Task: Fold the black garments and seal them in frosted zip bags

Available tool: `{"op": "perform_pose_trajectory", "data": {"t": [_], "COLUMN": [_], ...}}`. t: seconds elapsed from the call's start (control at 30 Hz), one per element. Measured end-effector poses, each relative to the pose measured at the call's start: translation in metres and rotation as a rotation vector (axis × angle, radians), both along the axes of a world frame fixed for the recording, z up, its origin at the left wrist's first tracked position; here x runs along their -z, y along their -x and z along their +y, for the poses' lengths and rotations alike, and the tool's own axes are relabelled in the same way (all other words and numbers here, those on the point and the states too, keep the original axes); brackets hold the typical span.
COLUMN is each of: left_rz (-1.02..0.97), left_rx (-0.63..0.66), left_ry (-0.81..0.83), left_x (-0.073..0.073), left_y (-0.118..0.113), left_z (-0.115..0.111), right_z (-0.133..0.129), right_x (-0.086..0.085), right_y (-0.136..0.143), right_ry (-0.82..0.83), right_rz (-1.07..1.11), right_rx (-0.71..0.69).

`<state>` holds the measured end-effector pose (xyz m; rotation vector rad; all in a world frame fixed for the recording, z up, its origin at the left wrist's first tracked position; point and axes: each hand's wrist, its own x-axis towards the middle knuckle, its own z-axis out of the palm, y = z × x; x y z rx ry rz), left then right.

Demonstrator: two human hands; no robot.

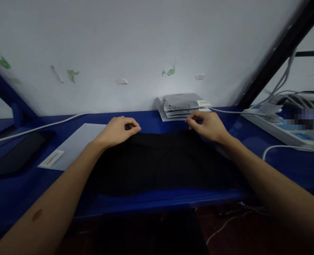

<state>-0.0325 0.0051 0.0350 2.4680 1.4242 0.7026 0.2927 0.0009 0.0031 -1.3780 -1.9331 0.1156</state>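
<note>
A black cloth [159,163], maybe a garment, lies spread across the front of the blue table. At its far left corner, my left hand [119,129] is closed, thumb and fingers pinching the edge. My right hand [206,125] pinches the far right corner in the same way. Between the two hands the far edge runs nearly straight. Under my left forearm a flat grey mailing bag [77,145] with a white label is partly covered. Just beyond my right fingertips sits a stack of grey bags [180,104].
A dark phone-like slab [18,152] lies at the left, with a white cable [40,127] running past it. To the right are a white tray-like box [287,129] and more cables. A white wall [146,46] rises behind the blue table [146,120].
</note>
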Motion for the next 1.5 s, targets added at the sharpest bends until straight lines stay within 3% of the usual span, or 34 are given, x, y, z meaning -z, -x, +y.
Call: {"op": "perform_pose_trajectory", "data": {"t": [0.13, 0.23, 1.13, 1.5], "left_rz": [0.251, 0.299, 0.228, 0.327], "left_rx": [0.076, 0.084, -0.006, 0.005], "left_ry": [-0.069, -0.082, -0.066, -0.108], "left_x": [0.005, 0.008, 0.013, 0.017], "left_y": [0.002, 0.004, 0.003, 0.004], "left_z": [0.004, 0.006, 0.009, 0.011], "right_z": [0.006, 0.011, 0.021, 0.024], "right_x": [0.006, 0.011, 0.019, 0.023], "right_y": [-0.004, -0.007, -0.014, -0.017], "right_ry": [0.076, 0.141, 0.164, 0.163], "right_rz": [-0.114, -0.181, -0.206, -0.216], "right_rx": [-0.057, -0.098, -0.034, 0.039]}}
